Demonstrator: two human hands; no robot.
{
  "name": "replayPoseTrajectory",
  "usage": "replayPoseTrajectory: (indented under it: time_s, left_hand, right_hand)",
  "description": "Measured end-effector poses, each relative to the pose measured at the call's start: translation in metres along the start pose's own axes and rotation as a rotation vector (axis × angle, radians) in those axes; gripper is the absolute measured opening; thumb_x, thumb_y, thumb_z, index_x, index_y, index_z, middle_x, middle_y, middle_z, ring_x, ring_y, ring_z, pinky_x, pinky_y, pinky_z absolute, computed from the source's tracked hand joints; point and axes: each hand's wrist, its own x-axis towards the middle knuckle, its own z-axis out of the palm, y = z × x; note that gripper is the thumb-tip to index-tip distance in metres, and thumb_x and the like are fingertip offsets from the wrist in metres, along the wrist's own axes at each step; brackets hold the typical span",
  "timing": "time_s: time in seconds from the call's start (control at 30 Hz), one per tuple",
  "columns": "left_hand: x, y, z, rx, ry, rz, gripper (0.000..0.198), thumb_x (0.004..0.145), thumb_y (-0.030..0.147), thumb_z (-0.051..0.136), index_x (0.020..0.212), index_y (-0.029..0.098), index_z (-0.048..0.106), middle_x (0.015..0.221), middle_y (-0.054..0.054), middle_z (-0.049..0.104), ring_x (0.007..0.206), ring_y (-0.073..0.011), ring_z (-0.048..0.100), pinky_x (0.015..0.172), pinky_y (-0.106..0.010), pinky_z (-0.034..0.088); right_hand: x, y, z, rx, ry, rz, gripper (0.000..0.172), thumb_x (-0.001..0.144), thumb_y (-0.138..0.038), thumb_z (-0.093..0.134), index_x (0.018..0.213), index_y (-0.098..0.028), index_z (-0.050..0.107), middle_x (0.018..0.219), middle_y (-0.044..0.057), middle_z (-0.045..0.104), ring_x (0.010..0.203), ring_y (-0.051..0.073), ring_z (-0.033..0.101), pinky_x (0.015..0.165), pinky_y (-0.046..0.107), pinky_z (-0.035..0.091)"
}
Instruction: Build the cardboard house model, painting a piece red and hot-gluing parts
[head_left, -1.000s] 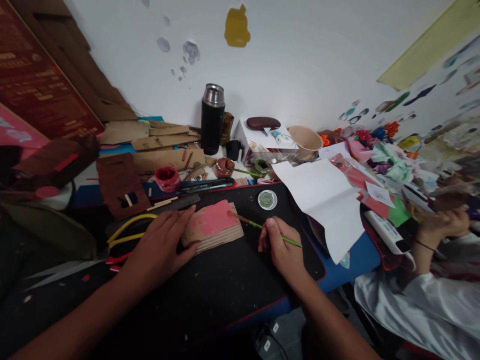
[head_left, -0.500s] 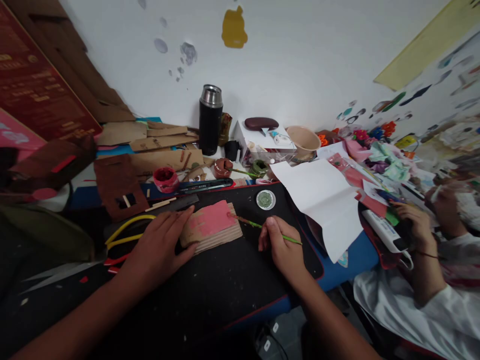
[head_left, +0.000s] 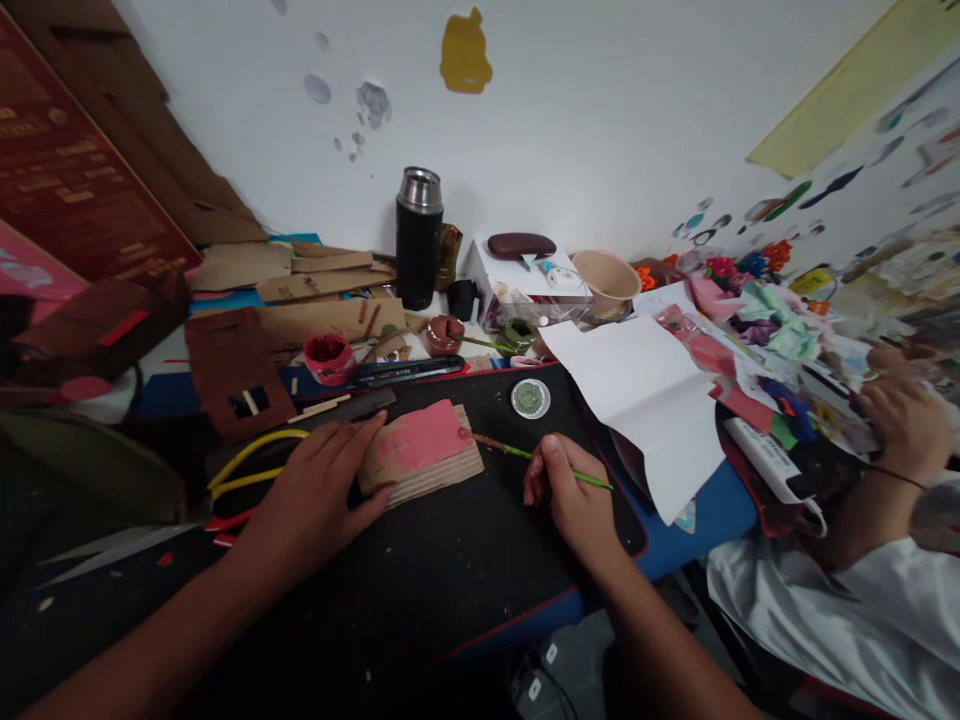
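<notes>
A piece of corrugated cardboard (head_left: 439, 481), its top largely covered in pink paint, lies on the black mat (head_left: 420, 570). My left hand (head_left: 322, 485) rests on its left end, fingers stretched out and thumb apart along the near edge. In my right hand (head_left: 570, 485) is a thin green paintbrush (head_left: 519, 453), pinched between closed fingers. The brush tip, pinkish, touches the right end of the painted face or hovers just over it; I cannot tell which. Beyond the brush stands a small round lid (head_left: 530, 399) with green paint in it.
Yellow-handled scissors (head_left: 255, 465) lie left of my left hand. Open paint jars, red (head_left: 330, 357), brown (head_left: 445, 333) and green (head_left: 517, 335), line the back near a black flask (head_left: 419, 240). White paper (head_left: 637, 390) lies right. A co-worker's hand (head_left: 907, 420) is far right.
My right hand and the paintbrush have shifted slightly right. My left hand stays on the cardboard. The co-worker's hand has moved right, away from the items on the table.
</notes>
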Motion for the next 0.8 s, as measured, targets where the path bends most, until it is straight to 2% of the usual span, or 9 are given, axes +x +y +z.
replayPoseTrajectory:
  time_s: [0.17, 0.57, 0.8]
  left_hand:
    - [0.000, 0.000, 0.000, -0.006, -0.003, -0.015, 0.075, 0.097, 0.043, 0.061, 0.161, 0.014, 0.037, 0.134, -0.019, 0.071, 0.122, -0.0390, 0.066, 0.108, -0.057, 0.050]
    - [0.000, 0.000, 0.000, -0.017, -0.006, -0.015, 0.075, 0.098, 0.043, 0.060, 0.163, 0.014, 0.036, 0.136, -0.019, 0.070, 0.122, -0.0387, 0.066, 0.109, -0.057, 0.049]
    - [0.001, 0.001, -0.001, -0.011, -0.019, -0.033, 0.074, 0.097, 0.043, 0.060, 0.162, 0.015, 0.037, 0.136, -0.019, 0.071, 0.124, -0.0394, 0.065, 0.109, -0.057, 0.049]
  right_hand:
    - [0.006, 0.001, 0.009, 0.044, 0.013, 0.008, 0.053, 0.108, -0.059, 0.051, 0.071, -0.022, 0.060, 0.051, 0.000, 0.060, 0.046, 0.014, 0.056, 0.049, 0.026, 0.042]
    - [0.011, -0.001, 0.013, 0.077, 0.009, 0.013, 0.053, 0.108, -0.061, 0.051, 0.073, -0.022, 0.060, 0.052, -0.001, 0.059, 0.046, 0.014, 0.056, 0.049, 0.026, 0.042]
    - [-0.001, 0.002, -0.004, -0.047, -0.036, -0.040, 0.055, 0.111, -0.055, 0.047, 0.068, -0.022, 0.058, 0.051, 0.000, 0.060, 0.046, 0.014, 0.054, 0.050, 0.027, 0.040]
